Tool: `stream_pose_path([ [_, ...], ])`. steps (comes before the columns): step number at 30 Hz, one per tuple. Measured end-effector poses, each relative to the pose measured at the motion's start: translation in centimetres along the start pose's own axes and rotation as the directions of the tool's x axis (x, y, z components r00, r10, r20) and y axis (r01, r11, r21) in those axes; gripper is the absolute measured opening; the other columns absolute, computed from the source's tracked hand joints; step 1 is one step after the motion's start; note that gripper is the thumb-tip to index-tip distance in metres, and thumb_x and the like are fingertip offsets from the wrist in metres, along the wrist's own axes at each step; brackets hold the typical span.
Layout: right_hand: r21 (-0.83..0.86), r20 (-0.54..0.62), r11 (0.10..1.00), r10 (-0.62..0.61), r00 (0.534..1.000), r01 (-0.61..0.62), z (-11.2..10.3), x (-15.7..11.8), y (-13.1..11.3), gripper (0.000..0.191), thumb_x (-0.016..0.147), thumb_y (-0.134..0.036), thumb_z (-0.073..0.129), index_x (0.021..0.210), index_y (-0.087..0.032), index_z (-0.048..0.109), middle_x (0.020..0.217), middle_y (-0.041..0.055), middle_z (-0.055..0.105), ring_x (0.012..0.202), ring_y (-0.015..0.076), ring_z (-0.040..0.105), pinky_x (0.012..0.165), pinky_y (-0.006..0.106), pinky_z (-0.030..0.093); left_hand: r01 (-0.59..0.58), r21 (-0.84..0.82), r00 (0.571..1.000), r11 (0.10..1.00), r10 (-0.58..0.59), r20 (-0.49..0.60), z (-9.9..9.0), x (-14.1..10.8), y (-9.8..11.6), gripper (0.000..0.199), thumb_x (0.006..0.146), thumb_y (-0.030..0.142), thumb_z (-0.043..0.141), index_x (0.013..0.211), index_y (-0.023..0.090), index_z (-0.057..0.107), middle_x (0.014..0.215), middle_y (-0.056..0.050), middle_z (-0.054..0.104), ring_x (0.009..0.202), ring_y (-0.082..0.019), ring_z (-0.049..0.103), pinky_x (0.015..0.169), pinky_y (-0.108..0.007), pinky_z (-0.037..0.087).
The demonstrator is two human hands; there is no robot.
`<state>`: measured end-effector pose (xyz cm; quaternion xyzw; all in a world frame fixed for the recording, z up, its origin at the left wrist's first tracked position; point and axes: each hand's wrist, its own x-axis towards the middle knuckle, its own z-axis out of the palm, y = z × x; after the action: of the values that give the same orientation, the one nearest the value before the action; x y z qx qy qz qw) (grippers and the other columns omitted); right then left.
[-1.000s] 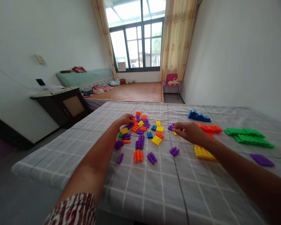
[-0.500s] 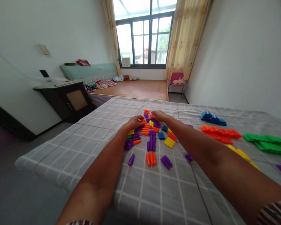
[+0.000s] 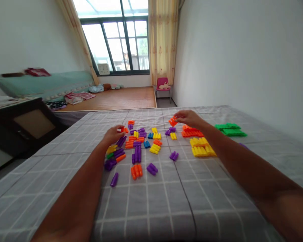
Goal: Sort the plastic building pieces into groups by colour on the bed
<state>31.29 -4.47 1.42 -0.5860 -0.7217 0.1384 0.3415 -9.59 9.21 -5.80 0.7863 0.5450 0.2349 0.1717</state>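
Observation:
My right hand (image 3: 189,118) pinches an orange toy block (image 3: 172,121), made of joined tubes, just above the tablecloth. My left hand (image 3: 113,135) lies at the left of the loose blocks, its fingers curled on another orange block (image 3: 122,130). Close to my left wrist are a yellow block (image 3: 112,149) and a dark purple block (image 3: 110,164). Between my hands, purple, orange, yellow and blue blocks are scattered, among them an upright-running purple block (image 3: 138,154) and a yellow one (image 3: 155,149). Nearer me lie an orange block (image 3: 136,171) and a purple block (image 3: 152,169).
Sorted rows stand on the right: orange blocks (image 3: 192,131), yellow blocks (image 3: 202,148) and green blocks (image 3: 231,129). My right forearm passes over part of this area. Beyond the checked tablecloth (image 3: 146,208) are a bed (image 3: 121,98), a pink chair (image 3: 163,82) and a dark cabinet (image 3: 37,124).
My right hand has moved right, away from the loose blocks, with an orange block in its fingers. My left hand stays by the pile. The view has turned to the right.

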Motion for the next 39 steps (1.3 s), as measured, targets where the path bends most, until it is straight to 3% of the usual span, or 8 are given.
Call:
stream_pose_path([
  [3,0.044,-0.058,0.961,0.276,0.959,-0.274,-6.1,-4.4,6.1,0.033,0.073,-0.041,0.071,0.089,-0.012,0.067,0.08,0.0085,0.072,0.068,0.0156,0.064,0.059,0.024,0.05,0.01,0.022,0.997,1.0,-0.008,-0.075,-1.0,0.5,1.6,0.05,0.075,0.041,0.061,0.12,0.02,0.059,0.12,-0.006,0.066,0.093,-0.02,0.068,0.082,-0.029,0.053],
  [6,-0.048,-0.045,0.887,0.457,0.888,-0.459,-9.2,-7.8,11.0,0.028,0.069,-0.037,0.073,0.081,-0.012,0.067,0.073,0.0082,0.071,0.063,0.0154,0.063,0.055,0.023,0.048,-0.056,0.11,0.997,0.992,0.062,-0.05,-1.1,1.2,5.0,0.046,0.074,0.039,0.063,0.116,0.022,0.061,0.115,-0.005,0.069,0.091,-0.021,0.068,0.083,-0.03,0.052],
  [9,-0.171,-0.03,0.829,0.535,0.844,-0.532,-9.2,-9.4,13.4,0.022,0.069,-0.033,0.072,0.078,-0.013,0.068,0.071,0.0074,0.071,0.063,0.0161,0.064,0.055,0.023,0.046,-0.133,0.173,0.991,0.976,0.13,0.031,0.0,1.8,9.8,0.04,0.075,0.034,0.065,0.114,0.023,0.062,0.102,-0.004,0.072,0.086,-0.02,0.069,0.079,-0.029,0.052],
  [12,-0.259,-0.051,0.818,0.519,0.853,-0.513,-7.8,-9.7,14.0,0.018,0.07,-0.031,0.07,0.079,-0.015,0.07,0.076,0.0062,0.073,0.069,0.0169,0.066,0.059,0.023,0.046,-0.246,0.135,0.968,0.96,0.237,0.084,2.3,2.2,15.1,0.04,0.076,0.032,0.064,0.114,0.022,0.061,0.105,-0.005,0.071,0.086,-0.019,0.068,0.079,-0.029,0.053],
  [21,-0.474,-0.082,0.778,0.426,0.901,-0.411,-6.8,-10.1,13.9,0.031,0.084,-0.039,0.055,0.09,-0.015,0.073,0.086,0.0086,0.074,0.079,0.0182,0.066,0.064,0.023,0.041,-0.528,-0.057,0.828,0.847,0.529,0.185,13.4,4.0,27.6,0.043,0.074,0.023,0.065,0.116,0.016,0.061,0.114,-0.007,0.068,0.086,-0.017,0.066,0.082,-0.029,0.053],
  [27,-0.46,-0.164,0.789,0.374,0.913,-0.406,-6.4,-10.3,14.3,0.026,0.086,-0.034,0.053,0.095,-0.017,0.07,0.093,0.0092,0.073,0.084,0.019,0.065,0.069,0.025,0.041,-0.595,0.007,0.779,0.804,0.575,0.251,16.7,5.1,30.2,0.045,0.072,0.02,0.062,0.117,0.017,0.064,0.113,-0.007,0.069,0.093,-0.02,0.065,0.088,-0.033,0.051],
  [33,-0.458,-0.203,0.799,0.334,0.921,-0.39,-6.2,-10.1,13.7,0.025,0.086,-0.033,0.052,0.096,-0.019,0.07,0.097,0.0084,0.073,0.088,0.0194,0.065,0.072,0.025,0.043,-0.537,0.174,0.824,0.825,0.47,0.315,16.5,5.0,30.9,0.042,0.072,0.021,0.062,0.113,0.019,0.068,0.11,-0.008,0.07,0.097,-0.024,0.065,0.09,-0.036,0.05],
  [39,-0.465,-0.204,0.798,0.325,0.924,-0.383,-6.0,-10.1,13.8,0.026,0.086,-0.034,0.052,0.098,-0.019,0.071,0.097,0.0092,0.073,0.087,0.02,0.066,0.072,0.026,0.043,-0.508,0.176,0.838,0.843,0.436,0.329,16.6,4.9,31.2,0.043,0.071,0.021,0.065,0.114,0.022,0.068,0.11,-0.007,0.07,0.1,-0.024,0.064,0.092,-0.035,0.048],
])
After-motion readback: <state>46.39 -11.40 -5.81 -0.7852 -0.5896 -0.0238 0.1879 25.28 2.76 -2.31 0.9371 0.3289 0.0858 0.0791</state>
